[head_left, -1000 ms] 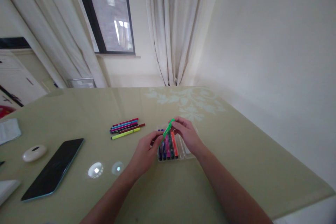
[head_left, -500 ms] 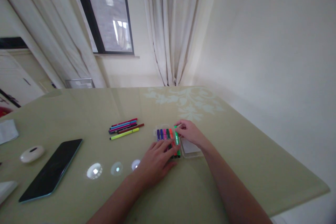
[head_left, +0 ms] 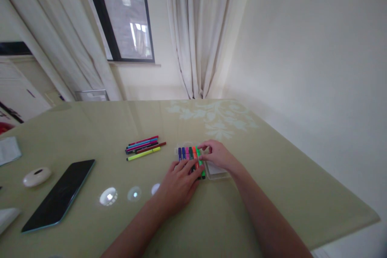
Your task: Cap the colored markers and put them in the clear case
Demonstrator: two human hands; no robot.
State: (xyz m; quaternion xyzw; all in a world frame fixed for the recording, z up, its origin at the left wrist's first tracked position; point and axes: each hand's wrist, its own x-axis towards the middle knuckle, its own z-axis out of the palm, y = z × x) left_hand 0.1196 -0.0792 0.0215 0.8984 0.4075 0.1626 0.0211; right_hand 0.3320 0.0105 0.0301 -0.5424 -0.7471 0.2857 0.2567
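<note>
Several coloured felt-tip pens lie side by side in a clear plastic case [head_left: 177,151], their caps toward the far side. My left hand [head_left: 180,179] rests over the near part of these pens, fingers stretched out and hiding much of them. At the right end of the row is a green felt-tip pen [head_left: 198,152]. My right hand [head_left: 217,155] is at its upper end, forefinger and thumb apart, fingertips at the pen's edge. Under the right hand, the case's other half [head_left: 217,172] lies open with a white sheet inside.
Left of the case lies a loose group of felt-tip pens [head_left: 142,146], a yellow one [head_left: 143,154] nearest me. A dark tablet [head_left: 60,193], a white rounded object [head_left: 37,177] and a folded cloth [head_left: 9,151] are farther left. A wall [head_left: 317,88] runs along the table's right side.
The case and its pens have shifted slightly left. The green pen has moved left against the row, and my right hand's fingertips have moved left with it. My left hand stays over the pens.
</note>
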